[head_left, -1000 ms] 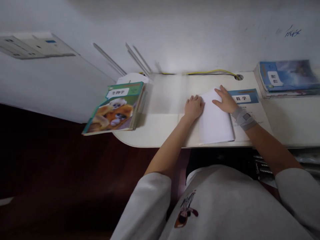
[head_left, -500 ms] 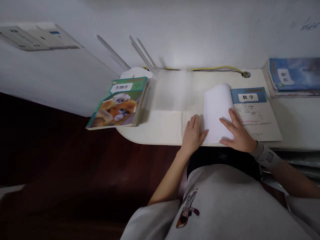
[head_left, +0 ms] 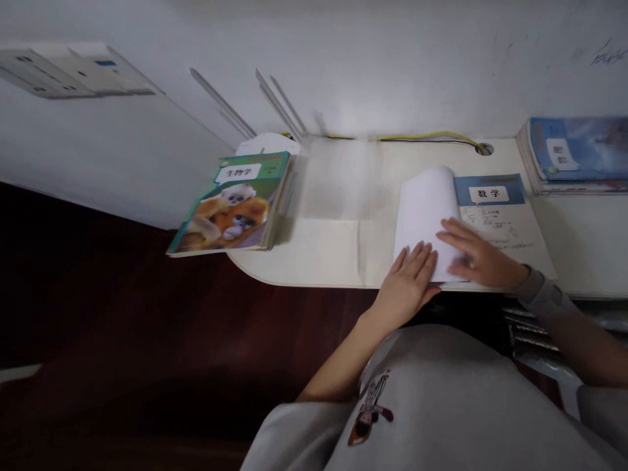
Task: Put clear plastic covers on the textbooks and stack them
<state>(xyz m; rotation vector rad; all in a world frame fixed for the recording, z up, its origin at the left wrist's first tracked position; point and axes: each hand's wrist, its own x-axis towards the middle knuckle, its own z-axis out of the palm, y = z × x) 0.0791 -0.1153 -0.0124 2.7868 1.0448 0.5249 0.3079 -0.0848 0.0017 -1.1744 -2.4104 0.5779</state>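
Note:
A textbook [head_left: 513,229] with a blue band and large printed characters lies on the white desk near its front edge. Over its left part curves a blank white sheet [head_left: 424,206], rounded at the top as if folded over. I cannot tell whether the sheet is loose or a page of the book. My left hand [head_left: 409,281] rests on the sheet's lower part, fingers stretched out flat. To its right, my right hand [head_left: 478,256], a little blurred, lies across the sheet's right edge and the textbook with its fingers extended. A grey band circles the right wrist.
Green textbooks [head_left: 228,209] with monkeys on the cover overhang the desk's left end. A stack of blue textbooks [head_left: 579,150] lies at the back right. Yellow and black cables [head_left: 426,137] run along the wall into a desk hole [head_left: 485,149]. Sockets [head_left: 78,72] are on the left wall.
My left hand has moved right, from the sheet's left edge onto its lower part. My right hand has shifted slightly right and its fingers have come closer together.

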